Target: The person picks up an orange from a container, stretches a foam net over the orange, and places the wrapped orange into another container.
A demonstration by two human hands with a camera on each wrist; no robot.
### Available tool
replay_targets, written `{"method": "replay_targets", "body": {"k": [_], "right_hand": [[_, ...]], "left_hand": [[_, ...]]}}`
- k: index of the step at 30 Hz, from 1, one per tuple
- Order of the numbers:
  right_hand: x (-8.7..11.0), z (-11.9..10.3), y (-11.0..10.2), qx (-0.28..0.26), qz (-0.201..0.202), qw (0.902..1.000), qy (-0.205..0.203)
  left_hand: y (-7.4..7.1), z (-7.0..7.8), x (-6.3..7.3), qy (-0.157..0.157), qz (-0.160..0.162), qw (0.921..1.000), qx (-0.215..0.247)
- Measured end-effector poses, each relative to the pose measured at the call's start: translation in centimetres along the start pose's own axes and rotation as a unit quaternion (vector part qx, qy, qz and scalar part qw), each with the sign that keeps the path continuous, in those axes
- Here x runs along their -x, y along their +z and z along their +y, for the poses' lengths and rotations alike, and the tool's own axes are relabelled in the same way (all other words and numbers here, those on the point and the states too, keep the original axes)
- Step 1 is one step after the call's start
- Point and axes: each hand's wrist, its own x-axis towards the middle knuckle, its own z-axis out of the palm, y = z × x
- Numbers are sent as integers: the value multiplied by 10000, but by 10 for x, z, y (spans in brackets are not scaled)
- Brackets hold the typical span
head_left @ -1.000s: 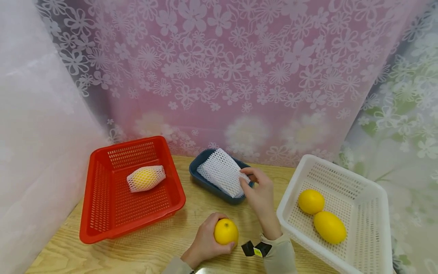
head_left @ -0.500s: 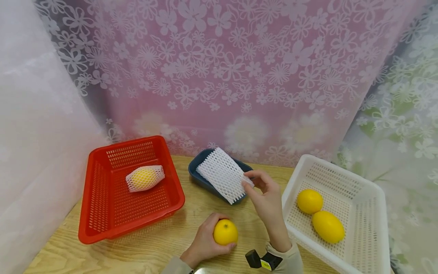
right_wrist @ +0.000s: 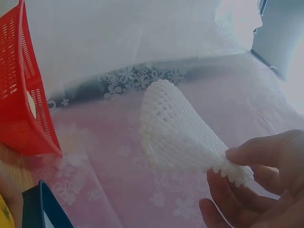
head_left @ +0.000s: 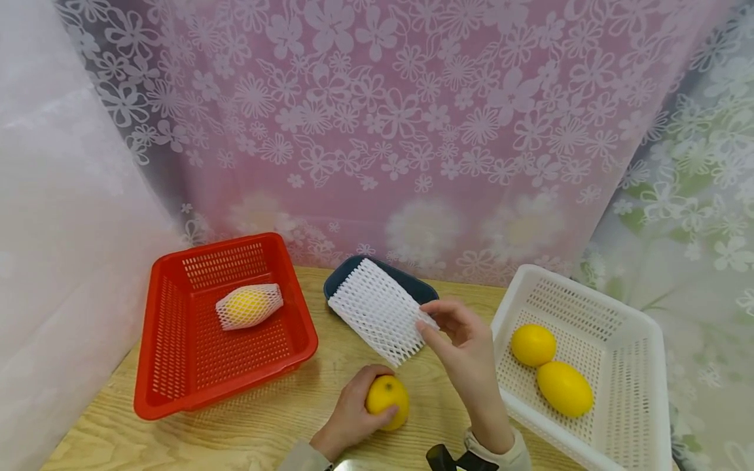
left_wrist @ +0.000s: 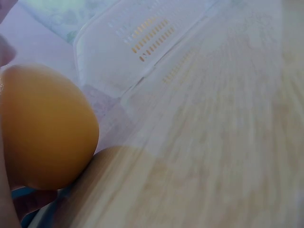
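Note:
My left hand (head_left: 355, 407) grips a yellow lemon (head_left: 391, 392) low over the table, fingers behind it and thumb across its front. In the left wrist view the same lemon (left_wrist: 50, 128) fills the left side. My right hand (head_left: 465, 350) pinches one end of a white foam fruit net (head_left: 379, 311) between thumb and fingers. The right wrist view has this net (right_wrist: 175, 133) in the air, its sleeve partly spread. A dark blue tray (head_left: 417, 281) lies behind and partly under the net in the head view.
At the left, a red basket (head_left: 306, 333) holds a lemon in a foam net (head_left: 250, 306). A white basket (head_left: 639, 366) at the right contains two bare lemons (head_left: 533, 345). Floral curtains (head_left: 377, 131) hang behind the wooden table (head_left: 259, 425).
The right hand has drawn the foam net out of the blue tray, toward the person and slightly right. The left hand still holds the lemon, its thumb now further over the front.

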Motion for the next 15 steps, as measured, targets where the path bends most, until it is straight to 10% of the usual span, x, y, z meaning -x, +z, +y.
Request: {"method": "replay_targets", "body": {"k": [6,10,12,15], "right_hand": [[7,-4,-3,-142,-545,9984,-57],[8,-3,-8,-557,-1292,9900,-91],[9,-2,-10,-856,-1622,9830,-53],[11,0,-14,-1250,-1957,9727,12]], "left_hand": [[0,-3,0,402,438,9977,334],[0,-8,-3,1401,1100,9794,948],[17,-55,10,1786,1312,9744,-380],[42,-127,33,1428,1589,9490,-2317]]}}
